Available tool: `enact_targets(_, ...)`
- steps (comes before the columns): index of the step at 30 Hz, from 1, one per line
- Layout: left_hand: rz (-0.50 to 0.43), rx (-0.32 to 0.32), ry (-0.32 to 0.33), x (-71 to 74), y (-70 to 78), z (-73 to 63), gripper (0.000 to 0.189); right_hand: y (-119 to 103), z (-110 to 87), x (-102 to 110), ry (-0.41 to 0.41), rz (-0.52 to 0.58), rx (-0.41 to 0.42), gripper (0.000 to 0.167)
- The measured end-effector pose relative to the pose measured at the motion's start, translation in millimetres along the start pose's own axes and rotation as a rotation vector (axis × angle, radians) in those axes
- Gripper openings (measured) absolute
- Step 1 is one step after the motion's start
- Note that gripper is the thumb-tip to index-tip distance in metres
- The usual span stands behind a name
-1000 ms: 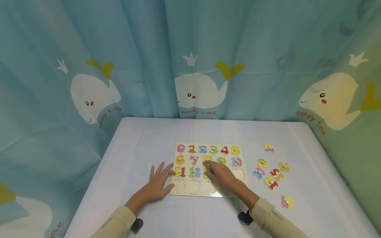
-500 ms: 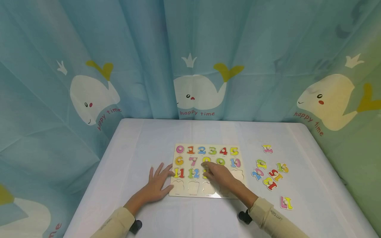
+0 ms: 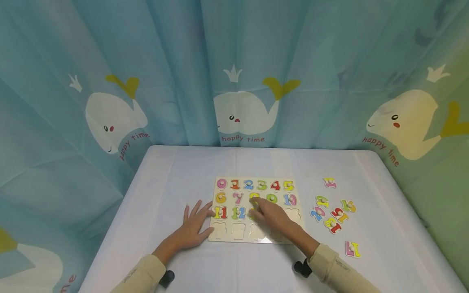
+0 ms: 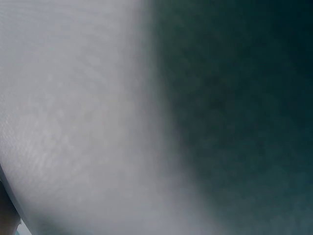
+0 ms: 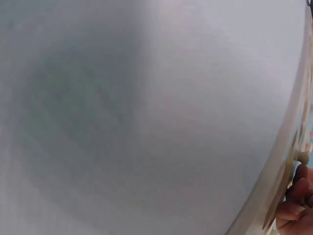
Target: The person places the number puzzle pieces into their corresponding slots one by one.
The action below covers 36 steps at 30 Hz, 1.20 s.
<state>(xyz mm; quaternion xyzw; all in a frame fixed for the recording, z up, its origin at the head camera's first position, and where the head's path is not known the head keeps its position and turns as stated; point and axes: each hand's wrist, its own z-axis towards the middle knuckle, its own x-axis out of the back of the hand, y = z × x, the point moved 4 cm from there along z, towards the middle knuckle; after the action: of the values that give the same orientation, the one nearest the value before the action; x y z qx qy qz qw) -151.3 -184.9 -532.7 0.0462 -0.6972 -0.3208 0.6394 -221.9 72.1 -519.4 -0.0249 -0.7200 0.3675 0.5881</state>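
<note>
A cream wooden number puzzle board (image 3: 269, 240) lies at the middle of the table, with knobbed number pieces in its upper rows. My left hand (image 3: 192, 230) lies flat with spread fingers, its fingertips and thumb at the board's left edge. Over the third row, beside the blue and green 12 piece (image 3: 239, 213), my right hand (image 3: 272, 213) bends its thumb and index finger around a yellow-green number puzzle piece (image 3: 252, 218), mostly hidden beneath the hand. Curled right fingers (image 5: 296, 193) show at the right wrist view's edge. The left wrist view is mostly blurred white cloth.
Loose number pieces lie right of the board: a cluster including a red-and-yellow 18 piece (image 3: 332, 225), a pink and yellow piece (image 3: 329, 182) farther back, and a 17 piece (image 3: 353, 249) nearer. Bare recesses (image 3: 238, 230) line the board's front row. A whale-print curtain (image 3: 176, 101) surrounds the table.
My right thumb and index finger have shifted slightly over the third-row piece. The left hand stays at the board's edge, and the loose pieces keep their places.
</note>
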Motion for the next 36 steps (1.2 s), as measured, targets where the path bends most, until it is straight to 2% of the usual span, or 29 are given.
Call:
enact_targets(4, 0.006, 0.003, 0.001, 0.1, -0.3, 1.0, 0.037, 5.9, -0.7, 7.1, 0.022, 0.031, -0.042, 0.044)
enact_targets(8, 0.003, 0.004, 0.006, 0.3, -0.7, 0.7, 0.037, 17.5, 0.9, 15.0, 0.052, 0.013, -0.055, 0.041)
enact_targets(17, 0.011, 0.011, 0.005, 0.6, -0.4, -0.4, 0.037, 56.2, -6.5, 50.1, 0.298, -0.031, -0.033, 0.028)
enact_targets(23, 0.005, 0.008, 0.007, 0.1, 1.0, -1.8, 0.036, 90.5, -13.1, 78.3, 0.379, -0.05, -0.131, 0.028)
enact_targets(30, 0.004, 0.001, 0.008, -1.7, -0.1, -1.4, 0.036, 132.6, -22.6, 112.1, 0.517, -0.088, -0.221, 0.026)
enact_targets(33, 0.004, -0.003, 0.015, -2.0, -0.3, -1.2, 0.036, 147.1, -25.8, 127.5, 0.545, -0.1, -0.27, 0.027)
enact_targets(36, 0.009, -0.005, 0.025, -2.4, -0.2, -0.9, 0.036, 158.6, -28.0, 140.3, 0.536, -0.08, -0.335, 0.03)
